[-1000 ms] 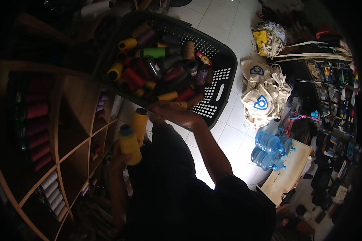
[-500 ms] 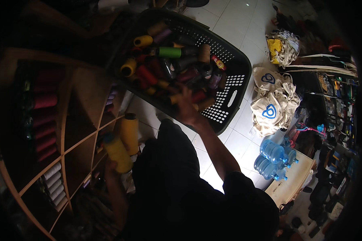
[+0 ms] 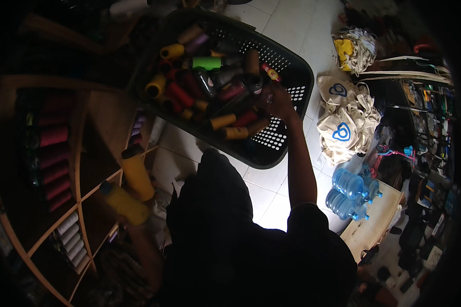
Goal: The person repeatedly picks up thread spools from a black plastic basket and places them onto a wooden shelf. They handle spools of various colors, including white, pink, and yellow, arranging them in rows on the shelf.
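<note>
The right hand point(image 3: 277, 100) reaches into the black perforated plastic laundry basket point(image 3: 287, 134) that sits on the white tiled floor point(image 3: 271, 199). Its fingers curl around a dark thread cone point(image 3: 255, 84) near the basket's right wall, though the dim light leaves it unclear whether the grip is fully closed. The basket is heaped with thread cones lying every way — a bright green cone point(image 3: 206, 63), a yellow cone point(image 3: 171, 51), red cones point(image 3: 179, 93) and tan cardboard cones point(image 3: 234, 133) among them.

The left hand point(image 3: 138, 217) is low at the left, mostly lost in shadow, and it grips 2 yellow thread cones point(image 3: 130, 192) that stand tilted side by side, touching, just in front of the wooden shelf unit point(image 3: 95, 123). The shelf's upper compartment holds a stack of pink-red cones point(image 3: 54, 153) lying on their sides; a lower compartment holds a row of white cones point(image 3: 71, 235).

To the right of the basket lie 2 cream cloth bags with blue emblems point(image 3: 343, 128), and nearer the person stand 2 blue water bottles point(image 3: 351, 192) beside a pale wooden board point(image 3: 371, 225). A yellow-and-white bundle point(image 3: 352, 48) lies farther off on the floor.
</note>
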`<state>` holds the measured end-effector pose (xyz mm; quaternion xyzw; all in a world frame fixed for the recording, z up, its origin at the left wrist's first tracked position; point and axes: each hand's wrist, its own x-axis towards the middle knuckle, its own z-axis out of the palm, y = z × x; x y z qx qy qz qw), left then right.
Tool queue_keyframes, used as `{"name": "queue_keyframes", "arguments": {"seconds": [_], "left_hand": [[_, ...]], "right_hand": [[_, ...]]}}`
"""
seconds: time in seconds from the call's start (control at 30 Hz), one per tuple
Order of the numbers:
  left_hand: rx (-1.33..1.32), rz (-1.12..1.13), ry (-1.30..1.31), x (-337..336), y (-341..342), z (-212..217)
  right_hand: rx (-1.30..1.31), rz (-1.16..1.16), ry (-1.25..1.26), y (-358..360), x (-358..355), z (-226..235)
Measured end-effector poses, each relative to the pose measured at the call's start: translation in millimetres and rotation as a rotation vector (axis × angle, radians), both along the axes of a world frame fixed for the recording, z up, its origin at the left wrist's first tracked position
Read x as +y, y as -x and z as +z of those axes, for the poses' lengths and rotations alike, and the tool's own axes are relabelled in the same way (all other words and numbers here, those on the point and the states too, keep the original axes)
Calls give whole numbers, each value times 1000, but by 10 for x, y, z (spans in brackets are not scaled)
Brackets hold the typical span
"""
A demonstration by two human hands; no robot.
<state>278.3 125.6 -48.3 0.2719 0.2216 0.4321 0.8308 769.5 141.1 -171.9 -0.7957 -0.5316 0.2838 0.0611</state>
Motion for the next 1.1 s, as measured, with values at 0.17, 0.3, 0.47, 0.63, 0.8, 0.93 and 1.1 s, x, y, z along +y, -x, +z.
{"name": "queue_keyframes", "arguments": {"seconds": [0.17,0.3,0.47,0.63,0.8,0.93,1.1], "left_hand": [[12,50,11,10,62,63],[-160,-72,-31,122,-89,84],[-321,-189,-10,384,-381,-5],[-261,-103,16,309,-231,66],[-318,-105,71,263,-200,228],[27,42,128,220,-51,303],[372,-58,173,190,-72,431]], "right_hand": [[-369,-5,-122,188,8,718],[796,394,-197,1154,255,900],[849,623,-105,2186,245,1050],[1053,386,-125,2167,244,1048],[1070,142,-399,2169,214,752],[851,625,-86,1844,247,1521],[911,724,-322,1766,461,2090]]}}
